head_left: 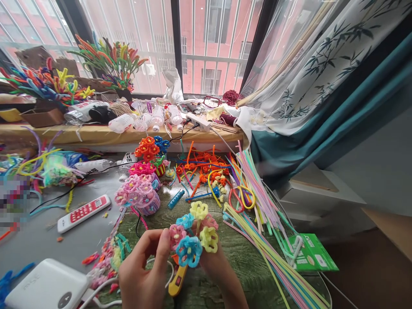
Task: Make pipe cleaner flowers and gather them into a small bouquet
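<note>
A small bunch of pipe cleaner flowers (pixel 189 251) in blue, pink and pale yellow is held up in front of me. My left hand (pixel 143 268) pinches the edge of the pink flower (pixel 177 237) between thumb and fingers. Behind and below the blooms is my right hand (pixel 215 259), closed around the bunch, its fingers mostly hidden by the petals. Under the flowers shows a yellow tool handle (pixel 178 281) with a red switch; its other end is covered. Just beyond the bunch, a pot of pink pipe cleaner flowers (pixel 149 203) stands on the table.
Pastel pipe cleaners (pixel 267 249) fan across the right side, near red-and-yellow scissors (pixel 241 198) and a green packet (pixel 313 253). Orange pieces (pixel 206 165) lie farther back. A remote (pixel 84 213) and a white power bank (pixel 48 285) with a cable are at left. Bottles (pixel 157 116) crowd the sill.
</note>
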A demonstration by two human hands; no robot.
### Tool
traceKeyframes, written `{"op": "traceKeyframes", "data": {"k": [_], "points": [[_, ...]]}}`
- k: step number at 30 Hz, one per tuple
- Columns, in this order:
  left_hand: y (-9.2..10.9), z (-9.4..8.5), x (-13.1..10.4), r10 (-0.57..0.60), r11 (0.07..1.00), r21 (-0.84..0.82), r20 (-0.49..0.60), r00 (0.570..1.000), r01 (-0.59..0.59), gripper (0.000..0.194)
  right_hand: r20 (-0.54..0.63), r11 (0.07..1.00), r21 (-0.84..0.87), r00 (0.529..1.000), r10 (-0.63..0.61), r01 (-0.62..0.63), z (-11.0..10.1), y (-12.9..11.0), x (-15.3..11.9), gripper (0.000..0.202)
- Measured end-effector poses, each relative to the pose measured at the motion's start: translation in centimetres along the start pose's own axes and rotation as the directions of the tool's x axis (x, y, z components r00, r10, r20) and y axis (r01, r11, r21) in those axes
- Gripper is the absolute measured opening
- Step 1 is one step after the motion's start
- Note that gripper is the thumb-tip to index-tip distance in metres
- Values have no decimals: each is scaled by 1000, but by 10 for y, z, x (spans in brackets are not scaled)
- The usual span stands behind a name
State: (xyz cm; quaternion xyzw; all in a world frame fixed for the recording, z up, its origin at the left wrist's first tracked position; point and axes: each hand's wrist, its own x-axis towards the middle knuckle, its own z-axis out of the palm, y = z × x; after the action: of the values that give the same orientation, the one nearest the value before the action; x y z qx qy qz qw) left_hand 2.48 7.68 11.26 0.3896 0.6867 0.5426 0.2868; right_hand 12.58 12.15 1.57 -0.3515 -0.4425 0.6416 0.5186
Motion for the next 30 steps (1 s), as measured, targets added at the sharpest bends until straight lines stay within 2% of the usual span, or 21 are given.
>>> {"op": "traceKeyframes", "data": {"k": [3, 5, 6, 7, 9, 10, 11, 12, 14, 17, 24, 27, 30], "points": [[-6, -1, 3, 74, 995, 61, 17, 997, -75, 28, 68, 995, 76, 996, 63, -68, 0, -1, -2, 36], [-12, -4, 6, 242, 959, 147, 20, 970, -242, 22, 66, 993, 88, 996, 68, -74, 1, -4, -4, 30], [-14, -7, 8, 373, 908, 197, 21, 928, -370, 17, 49, 994, 81, 997, 62, -66, 1, -6, -4, 28], [-16, -10, 10, 517, 826, 243, 32, 855, -508, 11, 31, 996, 67, 998, 52, -54, 0, -8, -3, 26], [-18, -16, 14, 753, 599, 291, 112, 648, -746, 12, -10, 1000, 24, 1000, 19, -18, -1, -10, -2, 25], [-17, -18, 15, 818, 493, 293, 163, 551, -819, 17, -17, 1000, 3, 1000, 6, -6, -1, -11, -1, 25], [-17, -20, 16, 855, 411, 292, 208, 476, -864, 21, -12, 1000, -12, 1000, 2, -2, -2, -11, -1, 24], [-16, -21, 16, 874, 347, 292, 243, 420, -891, 23, -1, 1000, -21, 1000, 7, -7, -3, -11, -1, 24], [-15, -20, 16, 893, 257, 325, 280, 352, -910, 24, 25, 999, -26, 999, 33, -32, -3, -11, -1, 26], [-15, -17, 15, 901, 177, 382, 308, 306, -907, 26, 47, 999, -37, 998, 34, -32, -3, -12, -4, 31], [-22, -18, 14, 892, 172, 293, 358, 275, -940, 30, 103, 999, -36, 995, -16, 20, -2, -15, -9, 37], [-23, -16, 12, 882, 196, 252, 378, 283, -948, 27, 111, 983, -157, 991, -74, 91, -6, -16, -7, 34], [-24, -13, 10, 862, 236, 238, 396, 317, -942, 26, 99, 956, -252, 986, -131, 152, -7, -22, -6, 23]]}}
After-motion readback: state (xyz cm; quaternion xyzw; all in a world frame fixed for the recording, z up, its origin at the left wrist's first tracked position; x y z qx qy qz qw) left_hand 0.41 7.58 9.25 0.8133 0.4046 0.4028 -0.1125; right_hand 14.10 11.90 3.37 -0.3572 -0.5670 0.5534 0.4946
